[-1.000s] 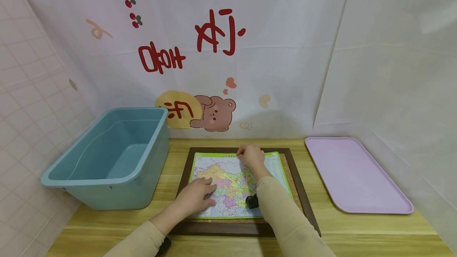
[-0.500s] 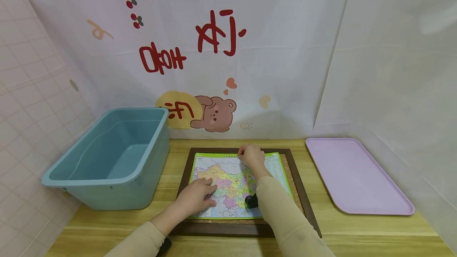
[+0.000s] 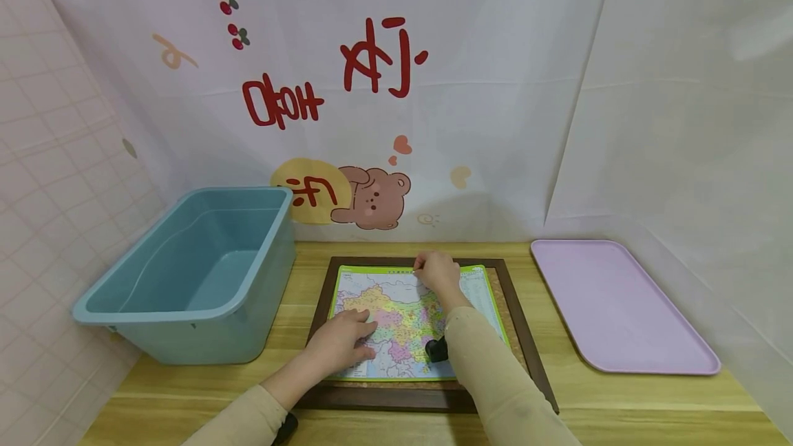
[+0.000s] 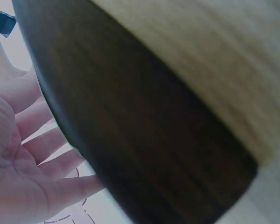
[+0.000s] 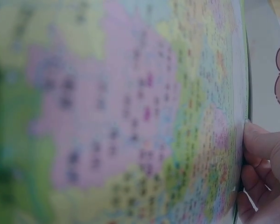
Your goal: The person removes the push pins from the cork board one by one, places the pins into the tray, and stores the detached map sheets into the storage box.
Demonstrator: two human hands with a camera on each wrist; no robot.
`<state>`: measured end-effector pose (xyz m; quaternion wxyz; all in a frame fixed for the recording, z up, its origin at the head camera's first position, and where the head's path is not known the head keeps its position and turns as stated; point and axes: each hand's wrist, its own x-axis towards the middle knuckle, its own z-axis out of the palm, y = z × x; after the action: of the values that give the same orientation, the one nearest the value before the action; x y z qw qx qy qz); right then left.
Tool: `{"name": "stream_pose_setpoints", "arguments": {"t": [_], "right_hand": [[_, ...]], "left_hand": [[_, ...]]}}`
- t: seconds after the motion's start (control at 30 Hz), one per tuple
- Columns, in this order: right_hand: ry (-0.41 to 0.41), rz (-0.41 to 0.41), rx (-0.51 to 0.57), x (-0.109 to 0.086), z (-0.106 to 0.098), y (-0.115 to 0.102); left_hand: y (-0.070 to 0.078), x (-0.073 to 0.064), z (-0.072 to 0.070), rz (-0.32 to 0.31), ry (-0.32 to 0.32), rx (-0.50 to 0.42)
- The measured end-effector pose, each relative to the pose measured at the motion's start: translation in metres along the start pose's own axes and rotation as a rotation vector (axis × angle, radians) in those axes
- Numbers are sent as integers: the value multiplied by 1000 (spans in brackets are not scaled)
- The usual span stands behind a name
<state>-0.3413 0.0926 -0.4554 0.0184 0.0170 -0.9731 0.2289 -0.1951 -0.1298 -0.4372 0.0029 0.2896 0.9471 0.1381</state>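
Note:
A colourful printed map with a bright green border lies over a cork board in a dark wooden frame. My left hand rests on the map's left side with its fingers spread; the left wrist view shows its palm beside the dark frame. At the map's top edge, right of centre, my right hand has its fingers curled and the thumb close to them. In the right wrist view its thumb tip meets the edge of the map; I cannot tell what is between its fingertips.
To the left stands a deep blue plastic tub, taller than the framed board. A flat lilac tray lies on the right of the wooden table. Behind hangs a white printed cloth with a bear on it.
Both hands keep their places on the map, and the map and frame stay put. The whole head view has shifted only a few pixels.

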Motion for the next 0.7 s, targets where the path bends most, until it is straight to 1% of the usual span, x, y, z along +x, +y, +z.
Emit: {"name": "stream_pose_setpoints", "arguments": {"t": [0.3, 0.7], "right_hand": [[11, -2, 19, 0, 3, 1], [6, 5, 31, -1, 1, 1]], "left_hand": [[-1, 0, 1, 1, 3, 13], [0, 0, 0, 1, 7, -3]]}}
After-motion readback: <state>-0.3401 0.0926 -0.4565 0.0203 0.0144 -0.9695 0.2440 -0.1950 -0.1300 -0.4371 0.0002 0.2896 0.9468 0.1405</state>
